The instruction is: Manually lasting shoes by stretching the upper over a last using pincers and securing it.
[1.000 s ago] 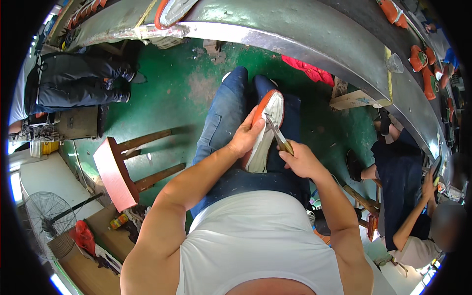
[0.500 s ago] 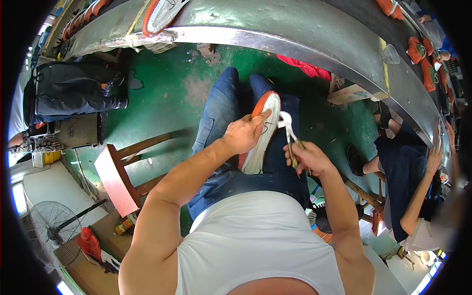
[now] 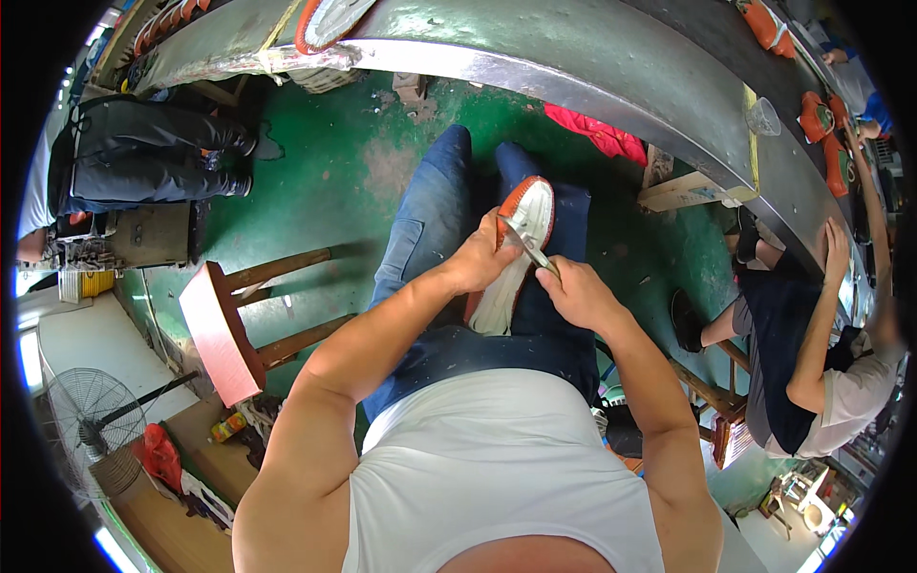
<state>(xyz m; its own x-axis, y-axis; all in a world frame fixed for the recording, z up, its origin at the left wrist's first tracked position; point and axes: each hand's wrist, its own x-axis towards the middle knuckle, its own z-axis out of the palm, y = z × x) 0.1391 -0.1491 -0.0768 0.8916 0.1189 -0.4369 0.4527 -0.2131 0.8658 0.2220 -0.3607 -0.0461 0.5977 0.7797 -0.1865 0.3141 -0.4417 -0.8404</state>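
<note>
An orange-red shoe upper (image 3: 538,212) lies across my thighs, its whitish underside turned up and its rounded end pointing away from me. My left hand (image 3: 478,256) is closed round its left side, with the fingers near the edge. In my right hand (image 3: 579,294) are the handles of metal pliers (image 3: 533,252). Their jaws reach across the sole to the left edge, right beside my left fingers. The hands partly cover the jaws, so I cannot tell whether they grip the material.
A metal-edged workbench (image 3: 573,81) curves across the far side, bearing another orange-red shoe (image 3: 330,21). A wooden stool (image 3: 224,334) stands left, a fan (image 3: 91,430) lower left. A seated person (image 3: 812,363) is at right, another person's dark trousers (image 3: 158,158) at left. Red cloth (image 3: 597,132) hangs under the bench.
My right hand has brought the pliers left and onto the shoe, from beside it to its left edge. My left hand has shifted slightly and its fingers have drawn in toward the edge.
</note>
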